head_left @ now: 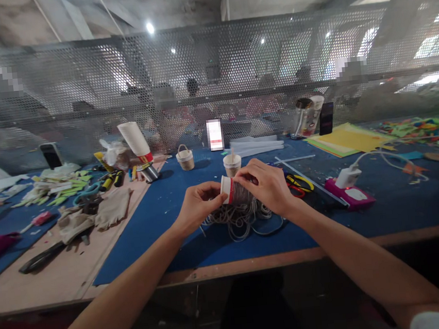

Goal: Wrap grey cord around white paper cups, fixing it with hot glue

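Note:
My left hand (198, 204) grips a paper cup (226, 188) by its white end, thumb and fingers closed around it. The cup lies tilted on its side, with a red band and grey cord wound round its far part. At the wound part, my right hand (266, 185) is closed in a pinch on the grey cord; the exact strand is hard to see. Below both hands a loose tangle of grey cord (240, 227) rests on the blue mat. Just behind stands a cord-wrapped cup (232, 166) with a stick in it.
A small handled basket (185, 160) and stacked paper cups (133, 139) stand at back left. Scissors (301, 183) and a pink power strip (349, 193) lie right. Left are gloves (113, 208) and cutters (114, 180). A perforated metal screen (233, 70) borders the table's back.

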A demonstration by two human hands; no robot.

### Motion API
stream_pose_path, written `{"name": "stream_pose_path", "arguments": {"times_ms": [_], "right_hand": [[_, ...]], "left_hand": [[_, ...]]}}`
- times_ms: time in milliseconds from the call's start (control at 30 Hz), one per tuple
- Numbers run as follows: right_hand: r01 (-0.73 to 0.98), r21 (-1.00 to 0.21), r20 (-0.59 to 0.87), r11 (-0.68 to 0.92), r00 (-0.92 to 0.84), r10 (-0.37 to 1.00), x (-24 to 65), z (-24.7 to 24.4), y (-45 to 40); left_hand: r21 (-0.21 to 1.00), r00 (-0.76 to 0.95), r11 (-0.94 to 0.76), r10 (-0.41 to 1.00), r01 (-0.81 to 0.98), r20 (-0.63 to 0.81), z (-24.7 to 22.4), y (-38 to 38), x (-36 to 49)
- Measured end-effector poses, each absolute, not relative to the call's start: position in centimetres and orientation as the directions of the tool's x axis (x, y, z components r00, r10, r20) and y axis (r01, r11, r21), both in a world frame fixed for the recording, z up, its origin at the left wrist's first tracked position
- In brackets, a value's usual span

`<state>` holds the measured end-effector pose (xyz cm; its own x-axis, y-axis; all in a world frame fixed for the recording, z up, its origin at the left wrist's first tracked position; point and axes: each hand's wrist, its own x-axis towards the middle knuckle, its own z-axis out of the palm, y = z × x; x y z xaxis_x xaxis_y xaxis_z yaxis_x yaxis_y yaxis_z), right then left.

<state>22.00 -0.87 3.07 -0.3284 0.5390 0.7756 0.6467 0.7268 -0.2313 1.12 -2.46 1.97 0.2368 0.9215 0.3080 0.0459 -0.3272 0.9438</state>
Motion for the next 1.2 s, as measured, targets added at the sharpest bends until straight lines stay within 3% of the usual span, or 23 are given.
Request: {"name": "stream_pose_path", "arguments": {"times_ms": [1200], "right_hand": [[0.639, -0.225, 0.784, 0.736, -0.330, 0.526, 22.24, 2.74, -0.68]], "left_hand": [[0.943, 0.237, -0.329, 0.921, 0.053, 0.309, 1.73, -2.24, 0.96]]}}
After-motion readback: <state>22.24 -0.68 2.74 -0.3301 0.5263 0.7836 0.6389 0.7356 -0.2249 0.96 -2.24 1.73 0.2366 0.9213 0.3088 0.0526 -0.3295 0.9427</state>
